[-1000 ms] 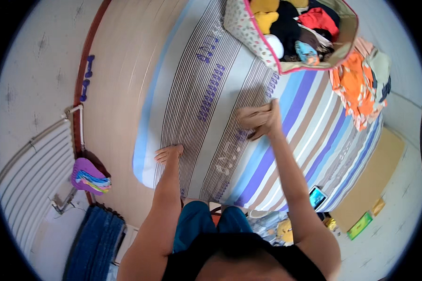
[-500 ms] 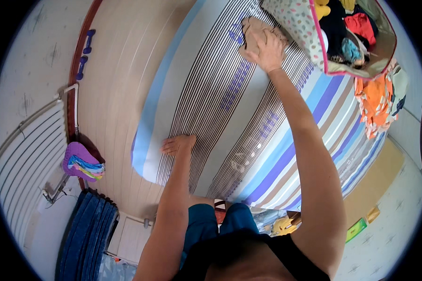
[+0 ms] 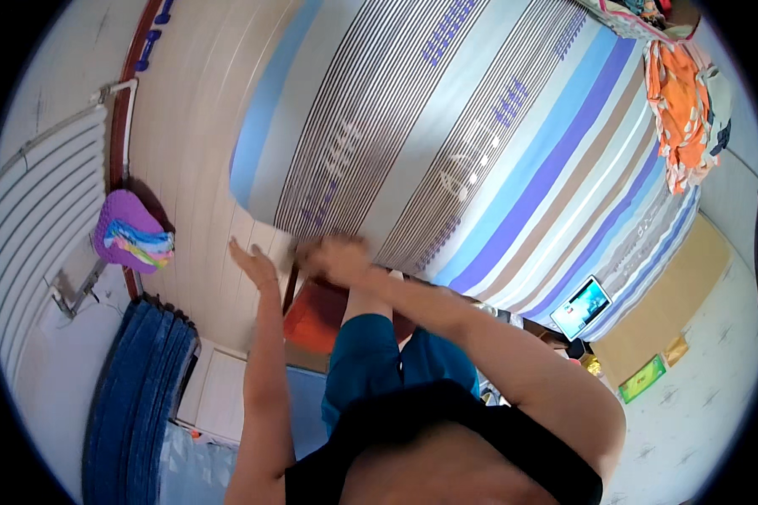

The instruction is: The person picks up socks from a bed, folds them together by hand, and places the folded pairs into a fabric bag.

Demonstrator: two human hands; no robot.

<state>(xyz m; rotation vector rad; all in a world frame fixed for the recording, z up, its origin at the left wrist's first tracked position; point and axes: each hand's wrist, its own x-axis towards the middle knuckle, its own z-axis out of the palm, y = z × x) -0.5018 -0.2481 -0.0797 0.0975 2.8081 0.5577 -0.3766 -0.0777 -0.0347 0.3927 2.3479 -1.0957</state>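
My left hand (image 3: 256, 268) is held up over the floor just off the bed's near left corner, fingers apart and nothing in it. Close beside it my right hand (image 3: 338, 259) reaches across my body at the near edge of the bed. Motion smears its fingers, and a brownish blur shows at their left side; whether that is a cloth I cannot tell. Beyond both hands lies the bed's striped sheet (image 3: 413, 143), in grey, blue, purple and brown bands with thin dark lines. The tan cloth from before cannot be clearly made out.
An orange seat (image 3: 316, 318) stands below my hands, next to my knees. On the bed's right side are a lit tablet (image 3: 581, 307) and orange patterned clothes (image 3: 678, 105). A radiator (image 3: 46, 210), a purple basin-like item (image 3: 130, 231) and folded blue fabric (image 3: 130, 404) line the left.
My right hand has left the tan cloth's spot at the far side and come back to the near edge. My left hand has lifted off the sheet. The view has shifted nearer my body.
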